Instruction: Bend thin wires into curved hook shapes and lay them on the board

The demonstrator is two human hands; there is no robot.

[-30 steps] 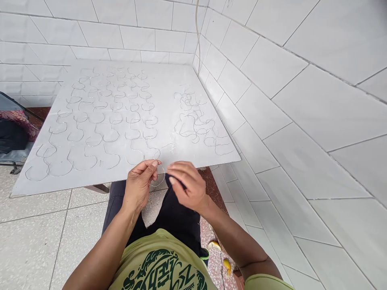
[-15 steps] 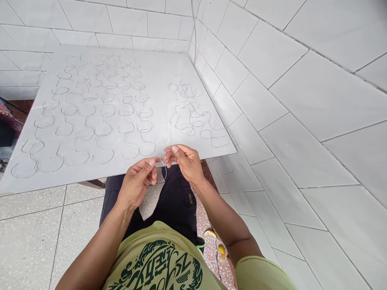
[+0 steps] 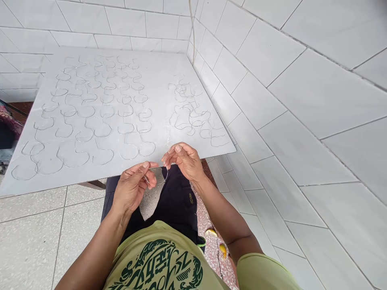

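Note:
A thin curved piece of wire (image 3: 167,174) hangs between my two hands, just off the near edge of the white tabletop (image 3: 163,104). My left hand (image 3: 134,185) pinches one end of it between thumb and fingers. At the other end, the fingertips of my right hand (image 3: 184,159) are closed on the wire. Rows of bent, S-like wires (image 3: 102,117) cover the left and middle of the tabletop. To the right lies a looser tangle of similar wires (image 3: 192,110).
White tiled walls (image 3: 272,100) border the table at the back and right. A cable (image 3: 193,32) runs down the corner. Below are my dark trousers (image 3: 178,201) and the speckled floor (image 3: 30,241). Dark and patterned items (image 3: 7,125) stand at the far left.
My left hand has shifted slightly left, and my right hand has risen a little. The wire's upper end now meets my right fingertips. The wires on the table have not moved.

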